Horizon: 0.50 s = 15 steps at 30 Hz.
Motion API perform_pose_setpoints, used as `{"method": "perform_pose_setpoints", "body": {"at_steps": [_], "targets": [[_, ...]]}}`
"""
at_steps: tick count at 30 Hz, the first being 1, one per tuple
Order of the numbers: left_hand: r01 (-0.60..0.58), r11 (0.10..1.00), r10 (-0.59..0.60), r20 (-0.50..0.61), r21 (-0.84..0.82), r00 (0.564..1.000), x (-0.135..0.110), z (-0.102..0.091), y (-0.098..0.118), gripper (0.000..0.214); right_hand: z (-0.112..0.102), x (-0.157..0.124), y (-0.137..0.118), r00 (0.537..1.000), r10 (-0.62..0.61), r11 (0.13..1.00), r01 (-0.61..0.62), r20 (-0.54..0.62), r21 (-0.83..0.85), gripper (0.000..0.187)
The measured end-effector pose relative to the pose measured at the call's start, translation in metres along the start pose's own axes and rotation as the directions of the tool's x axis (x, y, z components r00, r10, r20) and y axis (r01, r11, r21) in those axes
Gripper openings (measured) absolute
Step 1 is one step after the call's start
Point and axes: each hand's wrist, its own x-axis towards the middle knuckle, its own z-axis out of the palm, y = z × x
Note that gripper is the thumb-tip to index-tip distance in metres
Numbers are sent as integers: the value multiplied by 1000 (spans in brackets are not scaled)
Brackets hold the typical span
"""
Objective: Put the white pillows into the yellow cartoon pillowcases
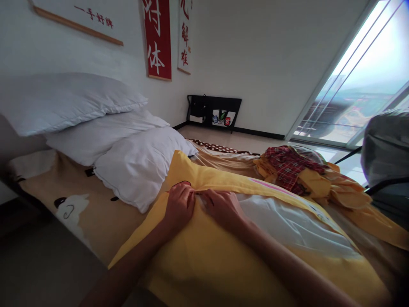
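A yellow duvet cover (pixel 204 256) lies across the near side of the bed, with a white inner quilt (pixel 287 226) showing through its open edge. My left hand (pixel 179 204) is closed, pinching the yellow fabric at the cover's edge. My right hand (pixel 222 207) sits right beside it, fingers curled on the same edge where the white quilt begins. Both hands nearly touch each other.
Three white pillows (pixel 105 128) are piled at the head of the bed on a tan cartoon-print sheet (pixel 96 213). A heap of red checked and yellow cloth (pixel 294 168) lies at the far side. A grey chair (pixel 386 157) stands at right, a black rack (pixel 214 111) by the wall.
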Motion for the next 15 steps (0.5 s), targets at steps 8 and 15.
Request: {"method": "perform_pose_setpoints", "body": {"at_steps": [8, 15], "targets": [[-7, 1000, 7, -39, -13, 999, -1, 2, 2, 15, -1, 0, -8, 955, 297, 929, -291, 8, 228, 25], [15, 999, -16, -39, -32, 999, -4, 4, -2, 15, -9, -10, -13, 978, 205, 978, -204, 28, -47, 24]]}}
